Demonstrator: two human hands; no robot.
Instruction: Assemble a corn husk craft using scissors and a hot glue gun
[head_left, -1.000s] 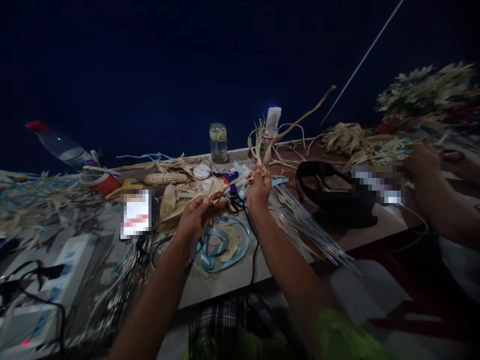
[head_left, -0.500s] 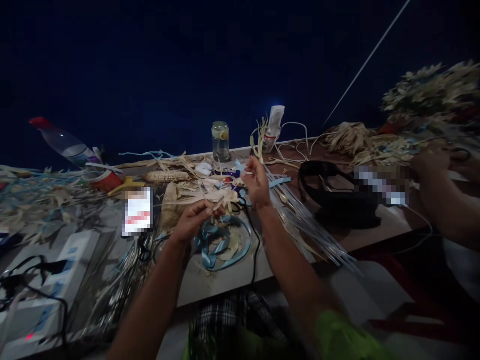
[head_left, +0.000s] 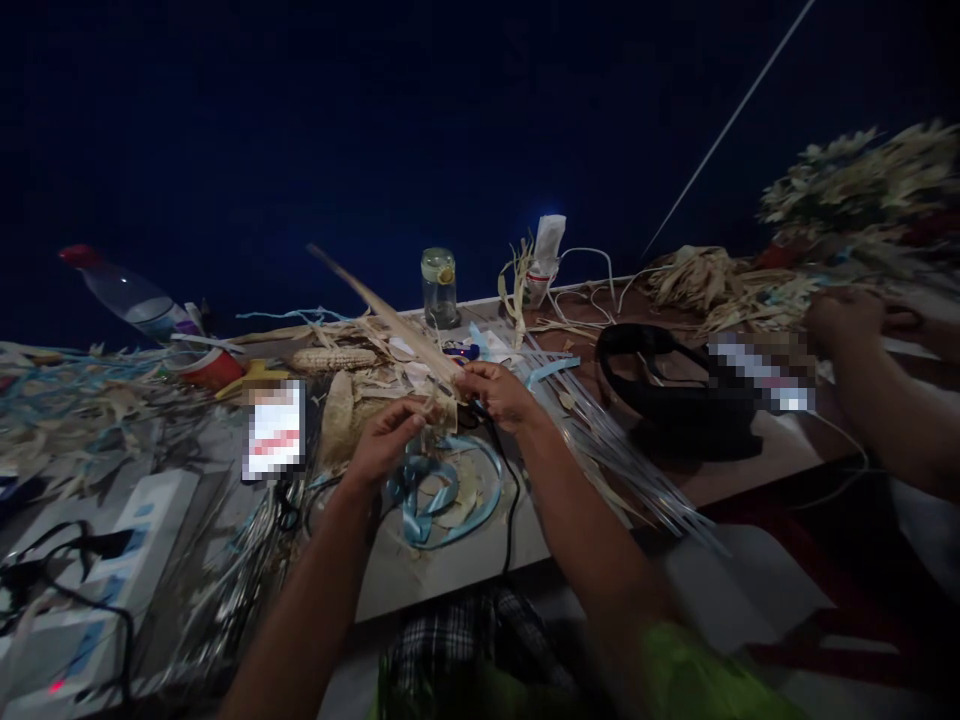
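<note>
Both my hands meet above the middle of the table. My left hand is closed on the lower end of a small bundle of dried corn husk. My right hand pinches the same bundle from the right. A long pale husk strip sticks up and to the left from between my hands. Under them lies a coil of light blue ribbon and a black cable.
A glass jar, a corn cob, a phone, a plastic bottle, a power strip, clear thin rods and a black bag crowd the table. Another person's hands work at the right.
My right hand came down and left from the far husk pile to join my left hand. A long husk strip now points up to the left.
</note>
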